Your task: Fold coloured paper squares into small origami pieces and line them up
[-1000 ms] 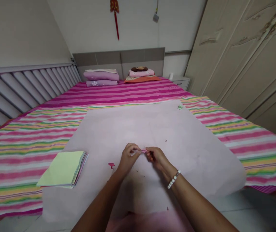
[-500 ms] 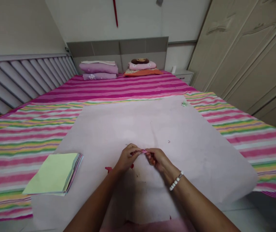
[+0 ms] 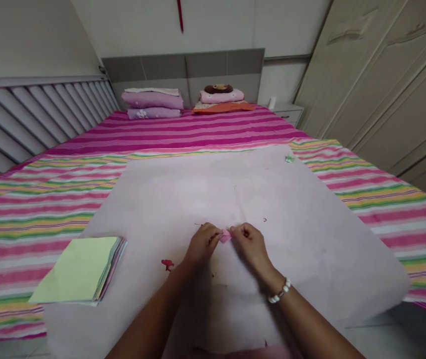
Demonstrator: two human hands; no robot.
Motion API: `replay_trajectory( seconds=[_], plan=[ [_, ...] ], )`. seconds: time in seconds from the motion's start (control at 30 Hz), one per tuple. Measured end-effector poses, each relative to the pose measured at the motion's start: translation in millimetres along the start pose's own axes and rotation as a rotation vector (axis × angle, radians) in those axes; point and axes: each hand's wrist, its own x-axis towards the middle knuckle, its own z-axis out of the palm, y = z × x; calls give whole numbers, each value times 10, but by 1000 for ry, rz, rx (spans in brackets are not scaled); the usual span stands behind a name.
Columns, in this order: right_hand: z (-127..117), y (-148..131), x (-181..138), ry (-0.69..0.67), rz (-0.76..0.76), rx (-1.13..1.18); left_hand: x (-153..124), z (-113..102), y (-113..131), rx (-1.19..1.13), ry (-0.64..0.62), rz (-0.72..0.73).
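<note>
A small folded piece of pink paper (image 3: 225,236) is pinched between both hands over a large pale pink sheet (image 3: 310,239) spread on the bed. My left hand (image 3: 201,245) grips its left end with closed fingers. My right hand (image 3: 250,244), with a white bead bracelet on the wrist, grips its right end. Both hands rest low, close to the sheet.
A stack of coloured paper squares (image 3: 80,269), light green on top, lies at the left. A small red scrap (image 3: 167,263) sits near my left wrist. A little green folded piece (image 3: 290,158) lies at the sheet's far right corner. Folded bedding (image 3: 153,102) rests at the headboard; a wardrobe (image 3: 384,85) stands on the right.
Both hands moved slightly forward on the sheet and the pink paper shows more between the fingers. The camera tilted down a little.
</note>
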Motion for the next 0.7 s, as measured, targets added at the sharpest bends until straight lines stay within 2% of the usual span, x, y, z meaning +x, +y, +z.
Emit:
replay_trajectory(
  seconds=[0.07,0.23,0.33,0.7],
  plan=[
    [-20,26,-25,17,-131,-45,-11,34,10,26,0,5],
    [-28,127,-59,-74,-468,-177,-24,117,5,64,-2,20],
    [-22,167,-65,-66,-489,-191,-34,136,9,80,-7,22],
    [-38,223,-75,-47,-420,-165,-73,159,36,116,35,-26]
  ],
)
